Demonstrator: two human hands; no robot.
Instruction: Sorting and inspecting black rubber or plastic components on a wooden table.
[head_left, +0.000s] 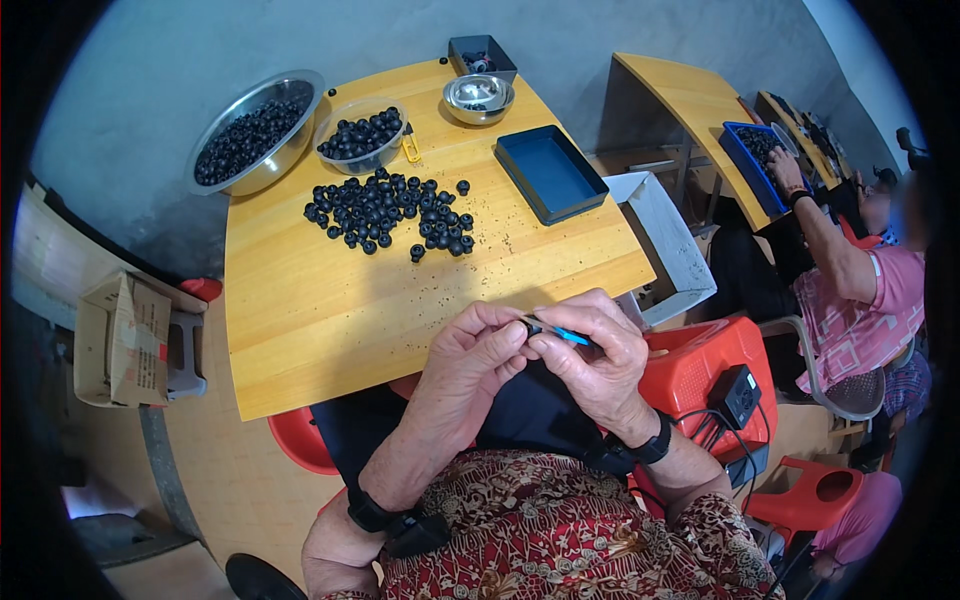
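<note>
Just past the table's near edge, my two hands meet, fingertips almost touching. My left hand (478,345) is closed, pinching a small black round part (526,328) that the fingers largely cover. A small blue-handled trimming knife (571,336) is gripped in my right hand (597,345), its thin blade against the black part. Beyond them, a loose heap of black round parts (385,208) lies on the wooden table (330,320), with dark crumbs scattered around it. Several of these parts show a hole.
A steel bowl (312,120) and a clear tub (325,158), both with black parts, stand back left, near a yellow cutter (410,148). A small steel bowl (478,112), a dark box (500,48) and a blue tray (545,175) are rightward. Another person (850,265) works far right.
</note>
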